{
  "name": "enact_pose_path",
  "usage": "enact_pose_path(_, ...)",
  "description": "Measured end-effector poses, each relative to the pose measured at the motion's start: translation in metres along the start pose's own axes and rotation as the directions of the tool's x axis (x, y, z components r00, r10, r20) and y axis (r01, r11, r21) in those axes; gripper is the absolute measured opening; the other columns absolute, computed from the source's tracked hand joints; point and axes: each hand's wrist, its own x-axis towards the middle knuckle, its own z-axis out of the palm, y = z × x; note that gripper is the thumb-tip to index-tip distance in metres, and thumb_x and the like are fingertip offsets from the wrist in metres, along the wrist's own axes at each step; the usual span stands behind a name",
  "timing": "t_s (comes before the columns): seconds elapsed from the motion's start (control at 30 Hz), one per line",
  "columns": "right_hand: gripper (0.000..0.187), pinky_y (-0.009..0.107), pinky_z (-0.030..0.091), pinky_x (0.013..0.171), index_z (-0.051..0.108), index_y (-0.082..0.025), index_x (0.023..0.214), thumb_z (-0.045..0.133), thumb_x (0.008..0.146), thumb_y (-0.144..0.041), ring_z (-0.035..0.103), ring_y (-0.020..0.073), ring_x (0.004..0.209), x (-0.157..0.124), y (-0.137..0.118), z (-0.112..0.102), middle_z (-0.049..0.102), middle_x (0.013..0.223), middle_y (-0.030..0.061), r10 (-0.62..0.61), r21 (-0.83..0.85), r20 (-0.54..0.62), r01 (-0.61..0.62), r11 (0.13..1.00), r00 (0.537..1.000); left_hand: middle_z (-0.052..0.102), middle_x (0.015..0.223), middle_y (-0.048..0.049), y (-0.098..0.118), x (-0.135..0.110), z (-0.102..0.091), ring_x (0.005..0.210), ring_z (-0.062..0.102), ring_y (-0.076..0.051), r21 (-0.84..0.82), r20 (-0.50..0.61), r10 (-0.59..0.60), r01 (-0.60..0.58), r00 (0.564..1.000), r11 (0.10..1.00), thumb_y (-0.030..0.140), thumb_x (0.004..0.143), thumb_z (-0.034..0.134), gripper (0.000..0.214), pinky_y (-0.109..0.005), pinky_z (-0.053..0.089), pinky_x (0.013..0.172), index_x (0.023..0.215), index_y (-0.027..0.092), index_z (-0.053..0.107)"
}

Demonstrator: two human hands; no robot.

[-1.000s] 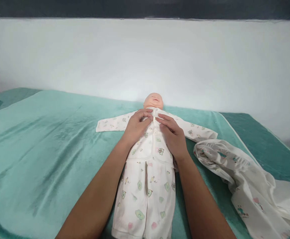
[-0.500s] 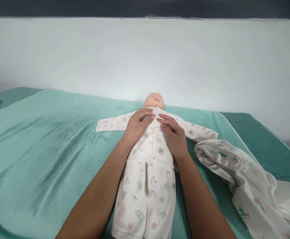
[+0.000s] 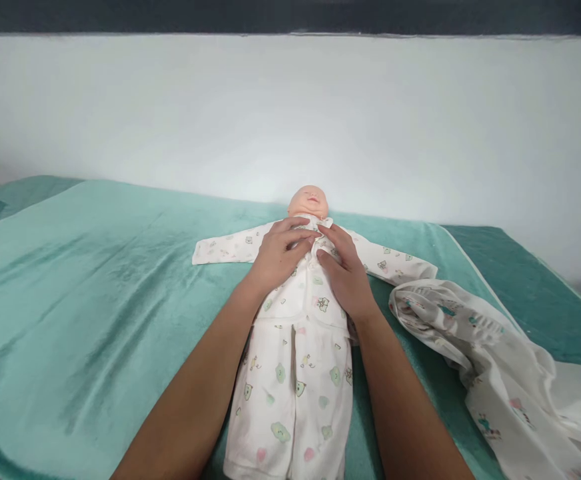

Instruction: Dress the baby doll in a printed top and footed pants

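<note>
A baby doll (image 3: 309,200) lies on its back on a teal blanket (image 3: 95,287), head towards the wall. It wears a white printed shirt (image 3: 309,293) with sleeves spread out and matching trousers (image 3: 290,393). My left hand (image 3: 276,255) rests on the doll's chest, its fingertips pinching the shirt's front edge just under the collar. My right hand (image 3: 346,273) lies on the other side of the chest, and its fingers meet the left ones at the same spot on the shirt's opening. The fingertips hide the fastening itself.
A crumpled white printed cloth (image 3: 495,360) lies on the blanket to the right of the doll, close to my right forearm. A white wall (image 3: 290,120) rises directly behind the doll's head. The blanket's right edge (image 3: 475,280) shows darker green bedding beyond it.
Both hands have slid a little up the doll's chest towards the collar, and their fingertips have closed together on the shirt's opening. The doll and the loose cloth have stayed put.
</note>
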Motion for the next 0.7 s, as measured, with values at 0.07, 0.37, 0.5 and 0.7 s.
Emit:
enact_pose_path(0.07,0.037,0.049,0.023,0.125,0.064,-0.034,0.126,0.058,0.089,-0.031,0.034,0.0223,0.148,0.000,0.000,0.001,0.048,0.152,0.0012,0.033,-0.013,-0.005,-0.033,0.999,0.999,0.061,0.139,0.0020,0.000,0.000,0.000,0.139,0.046,-0.020,0.032,0.008,0.012,-0.012,1.000,0.999,0.027,0.093,0.054,0.027,-0.039,0.035,0.119,0.104,0.034,0.078)
enact_pose_path(0.37,0.017,0.049,0.032,0.116,0.057,-0.029,0.100,0.061,0.084,-0.030,0.046,0.0260,0.129,0.003,-0.006,0.002,0.059,0.129,0.0033,0.092,-0.032,-0.053,-0.094,0.995,0.994,0.062,0.139,0.0014,-0.001,0.000,0.002,0.139,0.047,-0.021,0.078,0.003,0.050,-0.050,0.999,0.996,0.019,0.091,0.050,0.031,-0.039,0.037,0.118,0.102,0.031,0.076)
enact_pose_path(0.5,0.011,0.047,0.031,0.116,0.056,-0.028,0.093,0.061,0.083,-0.030,0.047,0.0254,0.127,0.008,-0.003,0.002,0.059,0.125,0.0027,0.078,-0.043,-0.055,-0.081,0.996,0.995,0.063,0.138,0.0003,-0.001,0.000,0.003,0.138,0.048,-0.021,0.058,-0.019,0.049,-0.047,0.999,0.997,0.020,0.090,0.053,0.026,-0.039,0.038,0.117,0.103,0.029,0.074)
enact_pose_path(0.7,0.008,0.044,0.037,0.109,0.058,-0.026,0.084,0.060,0.085,-0.034,0.053,0.0239,0.121,0.014,0.009,0.002,0.061,0.127,0.0025,0.052,0.030,-0.053,-0.051,0.998,0.997,0.063,0.138,-0.0001,-0.001,0.001,0.003,0.138,0.048,-0.020,0.048,-0.019,0.033,-0.032,0.999,0.998,0.021,0.091,0.055,0.021,-0.039,0.039,0.116,0.101,0.029,0.071)
